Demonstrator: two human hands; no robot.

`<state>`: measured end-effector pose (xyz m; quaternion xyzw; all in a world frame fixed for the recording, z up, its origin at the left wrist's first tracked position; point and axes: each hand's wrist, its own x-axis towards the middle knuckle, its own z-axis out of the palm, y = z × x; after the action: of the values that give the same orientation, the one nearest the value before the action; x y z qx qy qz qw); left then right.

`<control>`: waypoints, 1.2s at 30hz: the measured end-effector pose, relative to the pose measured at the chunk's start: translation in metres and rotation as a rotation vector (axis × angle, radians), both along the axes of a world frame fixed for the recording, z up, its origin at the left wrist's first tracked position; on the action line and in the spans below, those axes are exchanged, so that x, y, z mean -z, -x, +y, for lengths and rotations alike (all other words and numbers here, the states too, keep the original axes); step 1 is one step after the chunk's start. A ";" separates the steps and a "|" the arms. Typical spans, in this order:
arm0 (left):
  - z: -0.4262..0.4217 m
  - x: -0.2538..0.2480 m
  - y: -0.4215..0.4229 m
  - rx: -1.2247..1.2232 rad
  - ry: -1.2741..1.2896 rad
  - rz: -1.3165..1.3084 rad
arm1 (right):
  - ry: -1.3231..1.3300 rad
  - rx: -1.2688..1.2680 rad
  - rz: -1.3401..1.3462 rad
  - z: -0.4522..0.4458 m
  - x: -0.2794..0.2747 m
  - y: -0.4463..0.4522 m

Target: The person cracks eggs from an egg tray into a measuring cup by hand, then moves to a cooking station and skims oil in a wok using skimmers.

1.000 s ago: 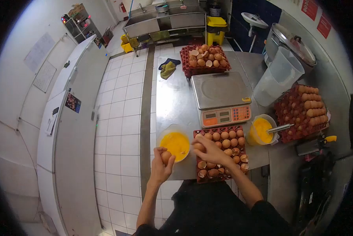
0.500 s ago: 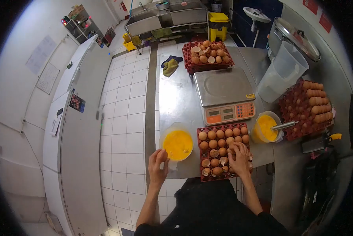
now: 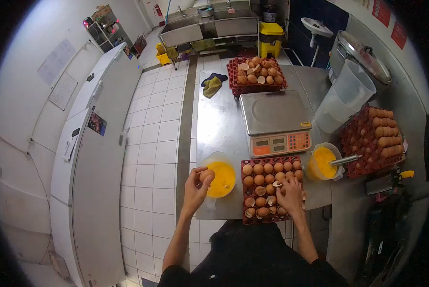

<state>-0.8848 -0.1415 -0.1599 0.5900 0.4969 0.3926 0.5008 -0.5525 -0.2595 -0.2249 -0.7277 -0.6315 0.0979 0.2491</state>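
Note:
Fingers of my left hand (image 3: 195, 192) wrap round a brown egg (image 3: 206, 175) at the left rim of a clear pitcher (image 3: 222, 179) of yellow beaten egg. Over the right side of a red egg tray (image 3: 244, 191), my right hand (image 3: 291, 193) is closed at a piece of eggshell (image 3: 277, 183). Whole brown eggs fill the tray's back rows, and cracked shells lie in its front rows. A second pitcher (image 3: 323, 162) with yellow egg and a metal-handled whisk (image 3: 347, 160) stands right of the tray.
Behind the tray is a scale (image 3: 280, 143). Farther back, shells are heaped on stacked red trays (image 3: 233, 81) beside a green cloth (image 3: 212, 87). On the right are a tall clear jug (image 3: 343, 98), a large lidded pot (image 3: 365, 60) and another egg tray (image 3: 355, 160).
Since a second ago, my right hand has moved from beside the left pitcher to the tray's right side. My left hand still holds an egg, now slightly higher at the pitcher's rim.

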 end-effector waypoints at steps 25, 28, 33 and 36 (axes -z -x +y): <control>0.018 0.028 0.019 0.142 -0.110 -0.154 | 0.160 -0.629 0.918 0.126 -0.051 0.155; 0.015 0.031 0.019 0.079 -0.205 -0.104 | 0.179 -0.714 0.747 0.133 -0.051 0.151; 0.012 0.035 0.023 0.063 -0.200 -0.018 | 0.203 -0.728 0.628 0.129 -0.067 0.157; 0.007 0.030 0.028 0.097 -0.186 -0.005 | 0.198 -0.672 0.558 0.130 -0.054 0.154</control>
<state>-0.9132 -0.1342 -0.1902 0.6561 0.4280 0.4140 0.4637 -0.7069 -0.1292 -0.1707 -0.4482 -0.7291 0.4260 0.2933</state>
